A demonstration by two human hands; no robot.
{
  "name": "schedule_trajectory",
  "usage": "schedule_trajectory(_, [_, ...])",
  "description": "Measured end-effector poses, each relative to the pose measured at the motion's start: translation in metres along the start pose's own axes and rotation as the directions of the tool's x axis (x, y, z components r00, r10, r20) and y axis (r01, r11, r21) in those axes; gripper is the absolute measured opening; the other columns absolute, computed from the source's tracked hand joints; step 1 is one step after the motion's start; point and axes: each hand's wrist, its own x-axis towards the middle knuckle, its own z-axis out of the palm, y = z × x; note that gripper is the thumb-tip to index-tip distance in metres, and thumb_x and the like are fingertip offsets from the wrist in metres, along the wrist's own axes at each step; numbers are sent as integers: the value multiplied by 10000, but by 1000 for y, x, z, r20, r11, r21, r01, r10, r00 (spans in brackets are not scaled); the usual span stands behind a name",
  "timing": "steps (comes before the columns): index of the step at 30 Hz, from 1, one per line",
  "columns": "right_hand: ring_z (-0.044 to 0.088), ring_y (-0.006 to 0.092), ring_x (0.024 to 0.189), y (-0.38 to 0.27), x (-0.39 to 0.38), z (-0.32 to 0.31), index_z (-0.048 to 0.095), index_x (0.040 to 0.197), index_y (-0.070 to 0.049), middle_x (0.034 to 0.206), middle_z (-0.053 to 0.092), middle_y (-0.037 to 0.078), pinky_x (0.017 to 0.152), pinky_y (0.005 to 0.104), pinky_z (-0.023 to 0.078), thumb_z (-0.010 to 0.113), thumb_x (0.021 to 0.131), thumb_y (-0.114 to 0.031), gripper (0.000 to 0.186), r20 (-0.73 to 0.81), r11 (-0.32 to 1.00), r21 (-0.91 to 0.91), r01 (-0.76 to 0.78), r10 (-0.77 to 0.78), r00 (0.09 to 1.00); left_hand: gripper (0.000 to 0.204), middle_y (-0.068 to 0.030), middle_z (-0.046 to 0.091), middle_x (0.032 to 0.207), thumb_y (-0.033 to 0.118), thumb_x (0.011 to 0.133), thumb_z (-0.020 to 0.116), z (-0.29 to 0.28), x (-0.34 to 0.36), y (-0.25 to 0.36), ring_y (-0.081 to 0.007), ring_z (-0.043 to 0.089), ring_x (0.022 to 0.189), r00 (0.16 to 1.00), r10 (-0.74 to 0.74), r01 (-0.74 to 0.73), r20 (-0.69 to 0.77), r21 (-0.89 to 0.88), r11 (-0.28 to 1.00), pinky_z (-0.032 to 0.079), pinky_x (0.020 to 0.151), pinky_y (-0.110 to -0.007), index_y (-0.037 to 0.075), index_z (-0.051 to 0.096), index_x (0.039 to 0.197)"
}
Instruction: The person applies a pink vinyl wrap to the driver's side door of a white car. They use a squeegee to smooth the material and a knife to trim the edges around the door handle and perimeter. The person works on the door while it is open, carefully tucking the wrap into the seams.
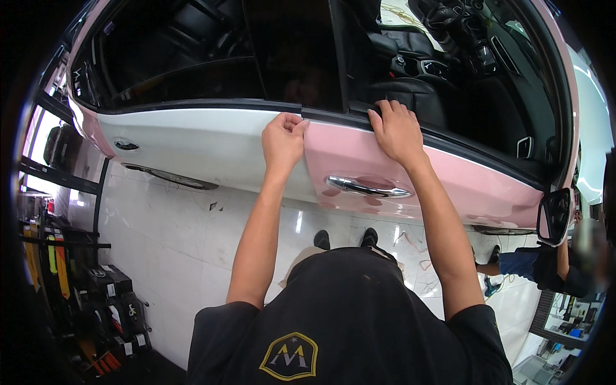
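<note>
Pink film [359,157] under left hand [282,141], right hand [396,131]

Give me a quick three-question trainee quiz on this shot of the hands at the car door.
1. True or false: the left hand is pulling the chrome door handle.
2. Multiple choice: the right hand rests on A) the side mirror, B) the top edge of the pink door panel at the window sill, C) the floor.
3. Short answer: what colour is the rear door panel to the left of the pink one?

Key
1. False: it pinches the pink panel's left edge, above and apart from the handle.
2. B
3. White
</note>
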Motion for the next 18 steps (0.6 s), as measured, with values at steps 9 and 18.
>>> schedule_trajectory(9, [624,371,1091,-1,-1,0,664,1193,-10,1122,672,191,965,478,470,510,1032,-356,411,1,1000,18,-14,14,1000,124,-62,685,702,92,891,759,-2,4,1,-105,601,618,998,45,-50,51,93,994,485,589,-283,-24,717,881])
schedule_trajectory(18, [641,358,1065,0,1,3,677,1161,-11,1073,681,187,947,491,485,549,1012,-351,393,-45,1000,11,10,-9,999,149,-102,646,853,119,906,735,-2,-16,-22,-290,639,768,898,433,-440,78,143,887,511,697,-389,15,630,929])
